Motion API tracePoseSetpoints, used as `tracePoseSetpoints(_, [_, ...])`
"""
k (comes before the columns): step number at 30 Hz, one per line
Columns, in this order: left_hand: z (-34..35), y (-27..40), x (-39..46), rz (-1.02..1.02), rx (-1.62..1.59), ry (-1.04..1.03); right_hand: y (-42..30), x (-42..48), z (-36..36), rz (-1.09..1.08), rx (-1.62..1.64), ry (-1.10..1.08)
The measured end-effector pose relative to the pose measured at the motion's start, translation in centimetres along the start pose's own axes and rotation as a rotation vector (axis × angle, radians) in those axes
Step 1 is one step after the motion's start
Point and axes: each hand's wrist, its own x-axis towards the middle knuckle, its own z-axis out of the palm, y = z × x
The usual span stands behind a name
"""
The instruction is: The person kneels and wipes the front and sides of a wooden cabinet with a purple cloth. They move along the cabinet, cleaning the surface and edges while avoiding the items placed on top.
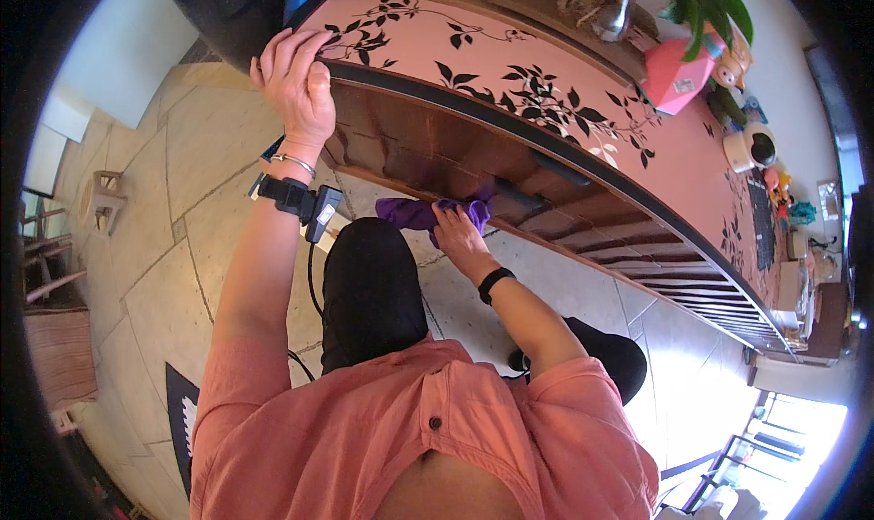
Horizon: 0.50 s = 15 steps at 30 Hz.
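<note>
My right hand [459, 233] grips a bunched purple cloth [410, 214] low against the glossy brown front [423, 134] of a long cabinet. Part of the cloth hangs out to the left of my fingers. Dark handles [520, 193] stand out from the front just right of the cloth. My left hand [295, 76] rests on the cabinet's top left corner, fingers spread over the black edge and the pink top [423, 35]. That top carries a black leaf pattern. Nothing shows in my left hand, though its palm is hidden.
A dark bin-like container [225, 14] stands beyond the cabinet's left end. On the top are a leafy plant in a vase [611, 21], a pink faceted object [672, 76], a white camera-like device [748, 146] and a keyboard [759, 223]. A small stool [104, 202] stands on the tiled floor [150, 247].
</note>
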Motion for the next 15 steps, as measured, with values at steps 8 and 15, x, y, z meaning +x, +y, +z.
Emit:
tracePoseSetpoints(8, [-0.2, -0.7, -0.8, 0.017, 0.054, -0.010, 2.0, -6.3, -3.8, 0.786, 0.597, -0.353])
tracePoseSetpoints(15, [-0.3, -0.7, -0.3, 0.011, 0.104, -0.084, 3.5, -9.0, 1.1, 1.506, 1.437, 0.593])
